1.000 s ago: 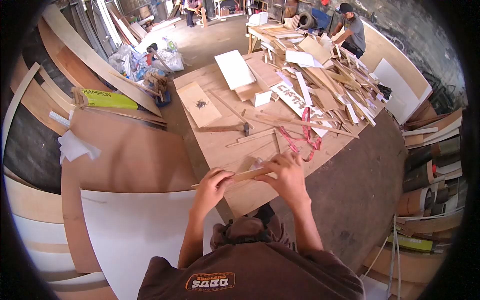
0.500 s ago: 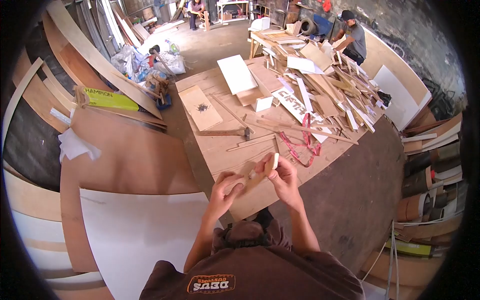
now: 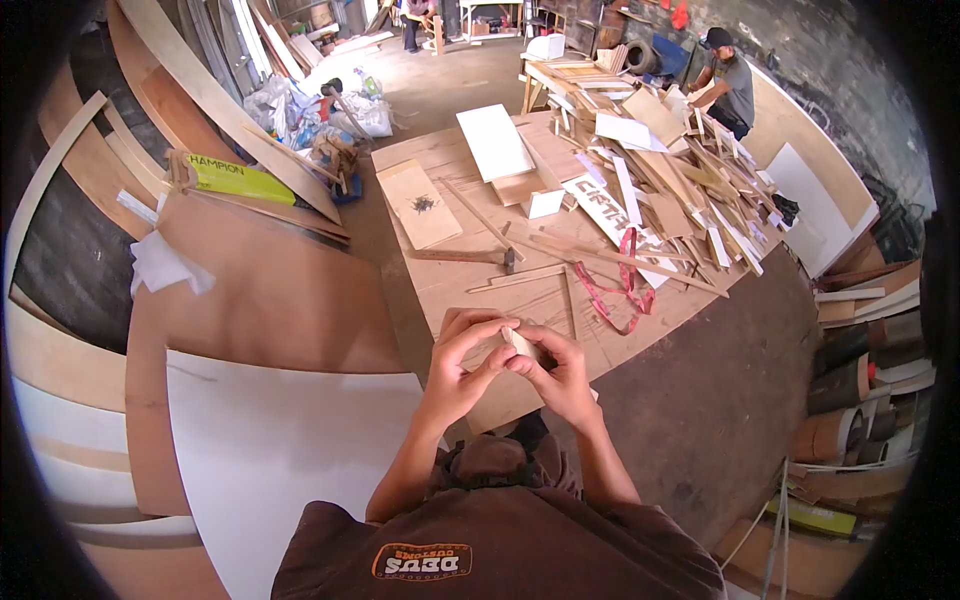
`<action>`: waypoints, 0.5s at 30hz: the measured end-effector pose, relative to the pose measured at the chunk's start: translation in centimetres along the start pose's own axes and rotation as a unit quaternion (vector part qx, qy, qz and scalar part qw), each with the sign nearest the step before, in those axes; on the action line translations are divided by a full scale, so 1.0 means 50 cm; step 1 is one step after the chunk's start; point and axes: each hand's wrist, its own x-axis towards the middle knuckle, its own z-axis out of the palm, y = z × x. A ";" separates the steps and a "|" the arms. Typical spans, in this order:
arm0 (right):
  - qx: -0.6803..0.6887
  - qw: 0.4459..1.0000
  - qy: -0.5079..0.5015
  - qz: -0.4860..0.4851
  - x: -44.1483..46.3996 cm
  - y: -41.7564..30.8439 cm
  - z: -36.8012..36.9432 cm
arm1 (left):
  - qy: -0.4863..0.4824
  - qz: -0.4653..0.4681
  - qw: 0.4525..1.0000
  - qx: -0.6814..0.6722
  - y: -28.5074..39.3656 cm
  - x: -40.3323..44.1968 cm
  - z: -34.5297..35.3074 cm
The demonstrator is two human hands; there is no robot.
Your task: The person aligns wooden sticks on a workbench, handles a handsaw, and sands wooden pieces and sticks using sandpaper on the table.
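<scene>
A small pale piece of wood (image 3: 521, 344) is held up over the near edge of the plywood table (image 3: 410, 290), seen nearly end-on. My left hand (image 3: 463, 362) is closed on its left side, fingertips and thumb at its end. My right hand (image 3: 556, 372) grips the same piece from the right, its thumb pressed near the end. The fingers cover much of the wood. Beyond my hands lie a hammer (image 3: 509, 260), several thin wood strips (image 3: 520, 278) and a tangled red strap (image 3: 630, 295). Farther left, a small pile of dark nails (image 3: 424, 204) rests on a light board (image 3: 432, 232).
Scrap wood (image 3: 670, 190) is heaped across the table's right side. A co-worker (image 3: 730, 85) stands behind it. A large white sheet (image 3: 290, 440) lies to my left, near a brown panel (image 3: 280, 280). Bags (image 3: 290, 110) sit on the floor at back left.
The wooden piece has turned from slanting lengthwise to nearly end-on. My hands have come closer together, the left moving right and up. The view has shifted slightly.
</scene>
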 end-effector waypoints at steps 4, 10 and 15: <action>-0.008 1.000 -0.014 -0.012 -0.007 -0.012 -0.005 | -0.014 -0.044 0.990 -0.132 -0.027 -0.021 0.006; -0.132 0.990 -0.052 0.011 -0.001 -0.047 -0.021 | 0.026 -0.112 0.963 -0.245 -0.054 -0.041 0.007; -0.172 0.984 -0.047 -0.003 -0.010 -0.030 -0.018 | 0.021 -0.155 0.952 -0.265 -0.096 -0.068 0.011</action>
